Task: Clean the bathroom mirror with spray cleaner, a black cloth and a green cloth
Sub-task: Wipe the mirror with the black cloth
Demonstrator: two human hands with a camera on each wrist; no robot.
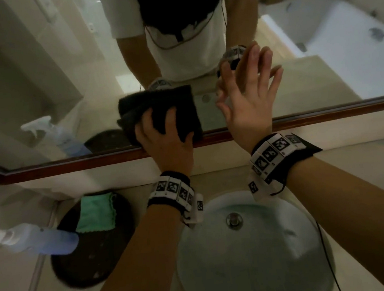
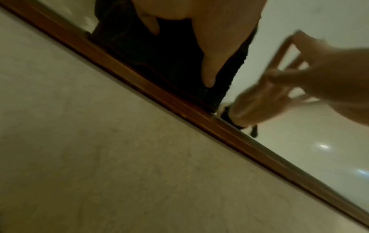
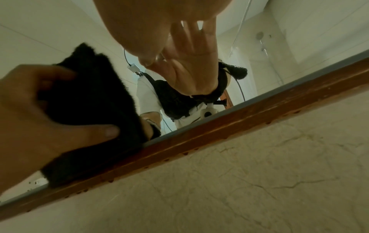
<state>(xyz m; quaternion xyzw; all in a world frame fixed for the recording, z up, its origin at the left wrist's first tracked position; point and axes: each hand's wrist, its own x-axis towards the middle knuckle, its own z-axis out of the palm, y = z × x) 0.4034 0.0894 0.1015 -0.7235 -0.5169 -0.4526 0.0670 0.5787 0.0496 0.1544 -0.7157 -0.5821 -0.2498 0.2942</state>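
The black cloth (image 1: 159, 104) lies bunched against the mirror (image 1: 38, 66), just above its brown wooden frame (image 1: 71, 164). My left hand (image 1: 165, 138) grips the cloth with fingers and thumb dug into it and holds it on the glass; the right wrist view shows that left hand (image 3: 30, 110) on the cloth (image 3: 93, 94). To the right, my right hand (image 1: 249, 88) is up with fingers spread, palm facing the glass, fingertips meeting their reflection. The green cloth (image 1: 96, 212) lies on a dark round tray (image 1: 92, 260). The spray bottle (image 1: 43, 239) is at the far left.
A white sink basin (image 1: 244, 257) with a metal drain sits below my forearms in the beige counter. A strip of beige stone wall (image 3: 259, 173) runs under the mirror frame. The mirror reflects a person's torso, a bathtub and the bottle.
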